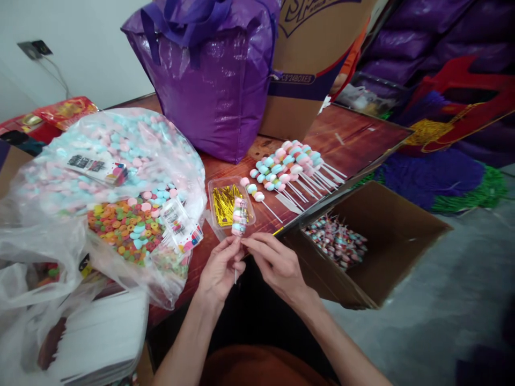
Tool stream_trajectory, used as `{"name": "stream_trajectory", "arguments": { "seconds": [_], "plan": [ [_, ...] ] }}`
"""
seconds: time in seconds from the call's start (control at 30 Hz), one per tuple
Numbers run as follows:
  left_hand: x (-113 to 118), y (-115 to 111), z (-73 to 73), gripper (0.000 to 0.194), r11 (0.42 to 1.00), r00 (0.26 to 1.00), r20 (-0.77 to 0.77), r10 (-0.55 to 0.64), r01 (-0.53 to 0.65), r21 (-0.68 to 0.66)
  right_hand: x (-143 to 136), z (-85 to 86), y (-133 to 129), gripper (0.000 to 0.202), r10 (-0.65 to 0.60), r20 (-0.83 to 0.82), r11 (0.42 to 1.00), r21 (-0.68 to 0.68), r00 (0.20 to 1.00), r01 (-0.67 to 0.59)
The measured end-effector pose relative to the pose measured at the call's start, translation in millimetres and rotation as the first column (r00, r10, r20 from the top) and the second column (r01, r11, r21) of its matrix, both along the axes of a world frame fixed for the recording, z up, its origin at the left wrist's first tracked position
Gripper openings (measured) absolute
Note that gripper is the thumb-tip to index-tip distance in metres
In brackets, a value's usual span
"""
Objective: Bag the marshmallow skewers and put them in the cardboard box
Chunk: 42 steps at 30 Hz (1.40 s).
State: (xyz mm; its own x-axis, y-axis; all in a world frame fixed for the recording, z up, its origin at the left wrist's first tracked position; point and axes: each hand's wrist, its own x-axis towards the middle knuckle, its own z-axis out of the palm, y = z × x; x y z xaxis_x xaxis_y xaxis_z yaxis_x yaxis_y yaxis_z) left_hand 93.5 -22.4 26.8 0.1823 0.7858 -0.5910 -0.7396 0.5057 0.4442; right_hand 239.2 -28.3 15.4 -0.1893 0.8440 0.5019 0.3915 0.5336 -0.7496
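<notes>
One wrapped skewer (239,216) stands upright between my two hands, just over the near edge of the table (354,140). My left hand (220,269) pinches its stick low down, and the white stick end shows below the fingers. My right hand (277,264) comes from 3 o'clock with the fingertips closed narrow at the neck of the wrap, just under the candy. I cannot tell if a tie is already between these fingers.

I judge the step in hand is closing the wrap at the neck. The next move asks for a steady left grip while the right fingers turn around the stick, and not too much pressure, because the marshmallows are soft.

At 12 o'clock from the skewer, just behind it, lies a clear tray (229,202) with gold ties inside. At 1 o'clock is a pile of bare skewers (287,169), sticks pointing to the right, flat on the table. At 3 o'clock, lower than the table, an open box (396,252) holds many wrapped skewers on its floor. At 9 to 10 o'clock a big clear bag (80,161) holds pink and blue marshmallows, and near its mouth are colourful ring candies (124,225). At 12 o'clock, farther back, stands a purple bag (213,80), shut, contents hidden, and a tall carton (309,59) beside it.
</notes>
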Motion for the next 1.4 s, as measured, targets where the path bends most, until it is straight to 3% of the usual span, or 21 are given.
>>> {"name": "stream_trajectory", "arguments": {
  "seconds": [0.13, 0.23, 0.37, 0.47, 0.6, 0.7, 0.8, 0.87, 0.93, 1.03, 1.13, 1.17, 1.23, 1.3, 1.33, 1.4],
  "plan": [
    [4.3, -4.6, 4.0, 0.038, 0.999, 0.997, 0.076, -0.033, 0.034, -0.015, -1.1, 1.7, 5.2, 0.025, -0.091, 0.108, 0.978, 0.195, 0.99, 0.069],
    [11.4, -8.5, 3.6, 0.036, 1.0, 0.997, 0.069, -0.016, 0.015, 0.023, -7.6, 4.4, 4.7, 0.021, -0.141, 0.123, 0.967, 0.229, 0.982, 0.11],
    [18.6, -8.8, 4.6, 0.034, 0.993, 0.999, 0.022, -0.031, 0.028, 0.112, -15.8, 7.7, -4.4, 0.017, -0.215, -0.002, 0.976, 0.043, 0.977, 0.215],
    [17.6, -8.6, 14.0, 0.039, 0.976, 0.999, -0.001, -0.048, 0.047, 0.213, -15.0, 17.4, -13.7, 0.016, -0.213, -0.129, 0.964, -0.19, 0.968, 0.187],
    [14.3, -18.9, 26.0, 0.047, 0.899, 0.954, -0.293, 0.07, 0.067, 0.433, -8.9, 40.6, -22.3, 0.016, -0.231, -0.252, 0.924, -0.36, 0.94, 0.13],
    [15.3, -30.1, 23.7, 0.048, 0.907, 0.885, -0.455, 0.102, 0.105, 0.407, -5.9, 52.5, -26.9, 0.013, -0.237, -0.269, 0.945, -0.288, 0.933, 0.157],
    [17.2, -34.1, 19.1, 0.039, 0.932, 0.906, -0.422, 0.036, 0.122, 0.341, -3.3, 50.5, -32.1, 0.014, -0.207, -0.272, 0.962, -0.233, 0.94, 0.145],
    [17.8, -32.2, 19.1, 0.032, 0.929, 0.915, -0.404, -0.015, 0.162, 0.332, -2.2, 42.2, -36.2, 0.019, -0.205, -0.315, 0.937, -0.336, 0.927, 0.093],
    [18.3, -28.7, 21.0, 0.025, 0.92, 0.889, -0.457, -0.02, 0.195, 0.34, -3.0, 31.7, -40.7, 0.022, -0.203, -0.384, 0.857, -0.514, 0.901, -0.026],
    [15.7, -23.6, 22.7, 0.012, 0.863, 0.749, -0.657, 0.088, 0.272, 0.426, -5.1, 18.5, -46.9, 0.022, -0.251, -0.477, 0.723, -0.671, 0.842, -0.164],
    [-1.7, -15.8, 17.5, 0.012, 0.779, 0.542, -0.787, 0.295, 0.34, 0.527, 8.7, 9.1, -46.6, 0.021, -0.431, -0.559, 0.718, -0.688, 0.708, -0.106],
    [-12.2, -12.1, 13.8, 0.01, 0.78, 0.443, -0.804, 0.397, 0.299, 0.55, 19.6, 5.9, -44.1, 0.019, -0.495, -0.593, 0.728, -0.682, 0.635, -0.069],
    [-38.1, -3.6, 4.0, 0.007, 0.814, 0.161, -0.836, 0.524, 0.193, 0.547, 48.3, -1.3, -35.8, 0.017, -0.599, -0.651, 0.737, -0.676, 0.467, 0.002],
    [-64.4, 4.3, -7.0, 0.022, 0.878, -0.148, -0.867, 0.476, 0.133, 0.459, 76.3, -8.4, -25.8, 0.022, -0.671, -0.655, 0.706, -0.707, 0.346, 0.032],
    [-75.5, 7.6, -12.0, 0.026, 0.913, -0.252, -0.878, 0.407, 0.121, 0.389, 86.0, -11.3, -21.4, 0.027, -0.72, -0.62, 0.667, -0.742, 0.312, 0.067],
    [-91.2, 12.5, -19.5, 0.014, 0.95, -0.371, -0.875, 0.311, 0.132, 0.281, 91.3, -15.1, -16.1, 0.028, -0.767, -0.568, 0.614, -0.785, 0.299, 0.082]
  ]
}}
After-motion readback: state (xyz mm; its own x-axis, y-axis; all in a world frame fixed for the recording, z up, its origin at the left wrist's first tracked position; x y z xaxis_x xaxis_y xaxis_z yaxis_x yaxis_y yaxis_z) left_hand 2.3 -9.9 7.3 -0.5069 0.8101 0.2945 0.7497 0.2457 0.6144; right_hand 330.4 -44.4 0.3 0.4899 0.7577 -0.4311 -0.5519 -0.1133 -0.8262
